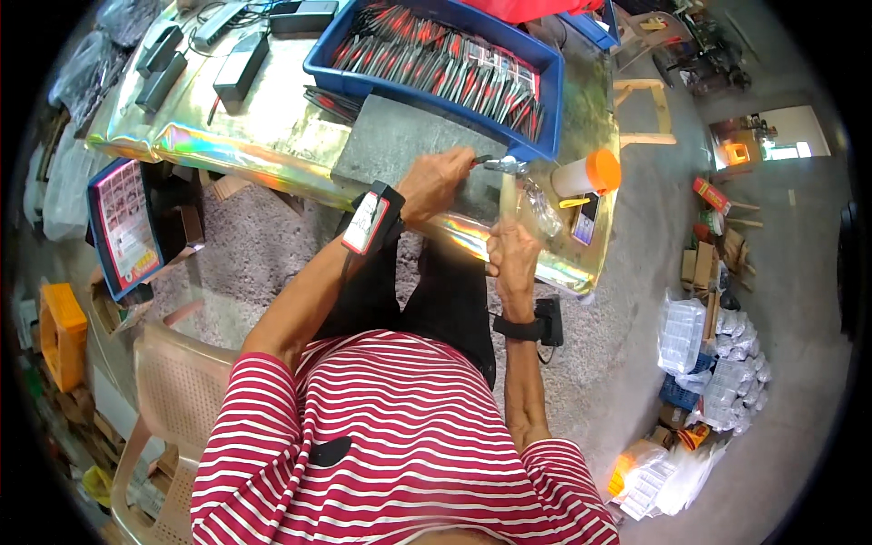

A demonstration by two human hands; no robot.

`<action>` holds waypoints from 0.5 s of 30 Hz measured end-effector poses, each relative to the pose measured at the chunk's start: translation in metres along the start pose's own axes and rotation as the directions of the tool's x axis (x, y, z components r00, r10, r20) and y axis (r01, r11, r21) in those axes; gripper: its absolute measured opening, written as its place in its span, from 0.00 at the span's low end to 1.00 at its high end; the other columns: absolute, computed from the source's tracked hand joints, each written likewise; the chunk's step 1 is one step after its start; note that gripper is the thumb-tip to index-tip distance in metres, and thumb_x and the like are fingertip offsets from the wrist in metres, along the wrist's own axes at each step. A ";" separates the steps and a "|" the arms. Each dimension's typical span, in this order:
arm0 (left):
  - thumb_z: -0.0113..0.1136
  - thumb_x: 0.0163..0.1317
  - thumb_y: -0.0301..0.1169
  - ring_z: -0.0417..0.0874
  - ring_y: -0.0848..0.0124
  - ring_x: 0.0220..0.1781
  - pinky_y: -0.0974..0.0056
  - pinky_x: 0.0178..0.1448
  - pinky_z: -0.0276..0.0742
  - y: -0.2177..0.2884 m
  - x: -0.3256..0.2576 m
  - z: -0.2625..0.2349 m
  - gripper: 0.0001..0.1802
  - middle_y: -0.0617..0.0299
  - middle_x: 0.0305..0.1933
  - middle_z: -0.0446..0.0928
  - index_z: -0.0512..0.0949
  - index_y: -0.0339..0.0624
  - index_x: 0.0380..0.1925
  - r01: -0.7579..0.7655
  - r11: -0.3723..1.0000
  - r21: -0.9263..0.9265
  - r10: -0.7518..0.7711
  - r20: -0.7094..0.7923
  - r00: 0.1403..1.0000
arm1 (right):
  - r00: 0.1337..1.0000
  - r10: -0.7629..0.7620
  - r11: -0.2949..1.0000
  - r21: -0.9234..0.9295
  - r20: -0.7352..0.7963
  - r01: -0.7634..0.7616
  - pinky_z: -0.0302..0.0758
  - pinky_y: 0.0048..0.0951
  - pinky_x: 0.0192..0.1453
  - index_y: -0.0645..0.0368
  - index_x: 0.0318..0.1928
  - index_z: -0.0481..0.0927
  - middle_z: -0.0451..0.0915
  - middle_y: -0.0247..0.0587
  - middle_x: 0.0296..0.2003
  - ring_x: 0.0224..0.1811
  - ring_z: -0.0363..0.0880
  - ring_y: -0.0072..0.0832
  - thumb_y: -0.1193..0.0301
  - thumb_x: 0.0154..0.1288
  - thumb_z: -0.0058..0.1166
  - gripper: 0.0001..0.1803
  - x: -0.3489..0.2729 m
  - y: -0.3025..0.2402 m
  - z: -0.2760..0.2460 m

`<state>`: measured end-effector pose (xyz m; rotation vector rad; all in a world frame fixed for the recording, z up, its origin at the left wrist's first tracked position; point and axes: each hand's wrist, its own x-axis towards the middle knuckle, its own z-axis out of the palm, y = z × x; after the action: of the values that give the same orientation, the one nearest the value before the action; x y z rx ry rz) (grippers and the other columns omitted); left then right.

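My right hand (516,252) is closed round the pale wooden handle of a hammer (508,193). The hammer's shiny metal head is over the right end of a flat grey slab (400,136). My left hand (440,182) is over the slab, its fingers pinched on a small dark piece (479,162) beside the hammer head. Most of that piece is hidden by the fingers, and its kind is unclear. Behind the slab is a blue plastic bin (436,103) full of flat grey-and-red pieces. Several similar pieces (332,103) lie outside it, left of the slab.
A jar with an orange lid (586,173) and a crumpled clear plastic bag (543,214) are right of the hammer. Black boxy devices (241,71) and cables occupy the left of the shiny-covered table (300,173). A plastic chair (182,372) stands at my left.
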<state>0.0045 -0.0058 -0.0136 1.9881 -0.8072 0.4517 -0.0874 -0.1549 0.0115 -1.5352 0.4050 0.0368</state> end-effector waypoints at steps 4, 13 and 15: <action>0.47 0.53 0.21 0.74 0.70 0.20 0.67 0.23 0.72 -0.003 0.003 -0.006 0.05 0.59 0.22 0.69 0.64 0.35 0.31 0.246 0.944 -0.222 -0.236 0.073 0.969 | 0.996 0.081 0.982 0.169 0.042 -0.087 0.52 0.12 0.08 0.62 0.24 0.69 0.66 0.34 0.12 0.08 0.56 0.12 0.59 0.60 0.45 0.18 0.004 0.013 0.008; 0.48 0.52 0.28 0.72 0.75 0.16 0.72 0.18 0.69 -0.044 0.069 -0.026 0.07 0.61 0.15 0.71 0.70 0.33 0.27 0.389 0.804 -0.450 -0.471 -0.083 0.878 | 0.980 0.153 0.960 0.214 0.130 -0.179 0.59 0.14 0.09 0.63 0.27 0.68 0.68 0.36 0.14 0.10 0.62 0.14 0.56 0.61 0.41 0.20 0.006 0.023 0.012; 0.46 0.57 0.30 0.70 0.78 0.12 0.75 0.12 0.65 -0.071 0.083 -0.025 0.09 0.63 0.14 0.69 0.69 0.32 0.31 0.364 0.915 -0.176 -0.380 -0.073 0.922 | 0.976 0.168 0.972 0.141 0.139 -0.187 0.60 0.15 0.09 0.64 0.27 0.68 0.68 0.38 0.14 0.11 0.64 0.16 0.56 0.62 0.40 0.21 0.005 0.020 0.014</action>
<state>0.1137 0.0116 0.0046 1.8929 -0.3693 0.2556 -0.0851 -0.1414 -0.0091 -1.3341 0.4335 0.2372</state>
